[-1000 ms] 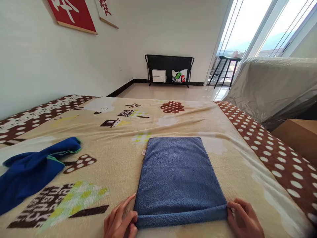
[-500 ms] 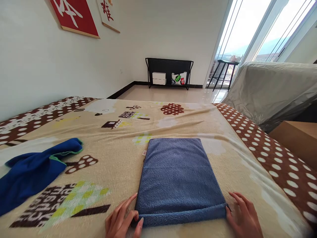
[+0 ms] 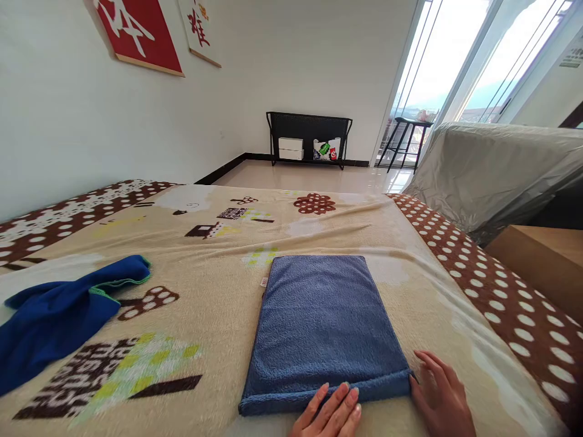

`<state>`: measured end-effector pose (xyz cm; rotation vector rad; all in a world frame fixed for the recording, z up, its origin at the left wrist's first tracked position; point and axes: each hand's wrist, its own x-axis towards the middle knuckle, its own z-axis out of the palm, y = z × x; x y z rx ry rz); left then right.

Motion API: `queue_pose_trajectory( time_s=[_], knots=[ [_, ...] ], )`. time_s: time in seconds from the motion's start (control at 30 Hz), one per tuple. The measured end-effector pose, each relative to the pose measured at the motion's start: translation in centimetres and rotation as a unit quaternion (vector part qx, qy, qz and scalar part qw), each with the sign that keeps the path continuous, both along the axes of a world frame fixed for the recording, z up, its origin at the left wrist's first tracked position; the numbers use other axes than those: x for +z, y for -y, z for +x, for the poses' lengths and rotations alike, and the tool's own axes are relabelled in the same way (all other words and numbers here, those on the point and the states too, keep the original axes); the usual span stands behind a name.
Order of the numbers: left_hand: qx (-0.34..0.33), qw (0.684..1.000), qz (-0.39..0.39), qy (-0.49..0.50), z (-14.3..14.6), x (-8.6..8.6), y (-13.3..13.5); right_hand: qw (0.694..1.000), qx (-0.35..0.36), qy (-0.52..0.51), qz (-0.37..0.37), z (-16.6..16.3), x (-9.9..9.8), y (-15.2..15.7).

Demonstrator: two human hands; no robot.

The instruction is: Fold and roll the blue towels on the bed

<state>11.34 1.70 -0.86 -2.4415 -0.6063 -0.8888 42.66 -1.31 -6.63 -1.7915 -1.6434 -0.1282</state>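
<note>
A folded blue towel (image 3: 325, 321) lies flat on the patterned blanket (image 3: 214, 315), its near edge turned up in a narrow fold. My left hand (image 3: 330, 413) rests on the middle of that near fold, fingers stretched out flat. At the towel's near right corner is my right hand (image 3: 441, 391), its thumb touching the corner and its fingers held apart beside it on the blanket. Off to the left, a dark blue cloth with green edging (image 3: 77, 309) lies crumpled.
Brown polka-dot borders (image 3: 496, 297) run along the bed's sides. Beyond the bed stands a black rack (image 3: 310, 130) with white boxes. A plastic-covered piece of furniture (image 3: 496, 170), a cardboard box (image 3: 537, 261) and a black stool (image 3: 405, 139) are on the right.
My left hand has left the towel's near left corner and moved right to the middle of its near fold, fingers now flat. My right hand stays at the right corner.
</note>
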Motion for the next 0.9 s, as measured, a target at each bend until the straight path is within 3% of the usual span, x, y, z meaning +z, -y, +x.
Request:
queue_pose_trajectory(
  time_s=[0.17, 0.3, 0.37, 0.43, 0.5, 0.57, 0.7, 0.9],
  knots=[
    [0.007, 0.999, -0.041, -0.013, 0.1, -1.4, -0.8, 0.998, 0.007, 0.061, 0.013, 0.1, 0.3, 0.7],
    [-0.009, 0.998, -0.056, -0.025, -0.3, -1.0, -0.7, 0.994, -0.001, 0.060, 0.092, -2.5, 1.6, 2.0],
    [-0.010, 0.998, -0.064, -0.026, -0.3, -0.7, -0.7, 0.987, 0.077, 0.063, 0.126, -5.0, 2.4, 2.1],
    [-0.010, 0.997, -0.077, -0.028, -0.3, -1.1, -0.6, 0.966, 0.204, 0.084, 0.132, -8.0, 3.1, 1.4],
    [-0.010, 0.996, -0.088, -0.025, -0.3, -2.4, -0.4, 0.937, 0.300, 0.124, 0.128, -10.7, 3.5, 0.2],
    [-0.011, 0.996, -0.092, -0.011, -0.3, -4.2, -0.1, 0.920, 0.337, 0.163, 0.114, -12.6, 3.7, -1.0],
    [-0.001, 0.996, -0.085, 0.039, 0.2, -6.7, 0.4, 0.906, 0.363, 0.203, 0.084, -13.5, 3.6, -1.9],
    [0.013, 0.992, -0.100, 0.080, 0.8, -5.3, 0.4, 0.902, 0.334, 0.252, 0.107, -13.2, 3.4, -1.5]
  ],
)
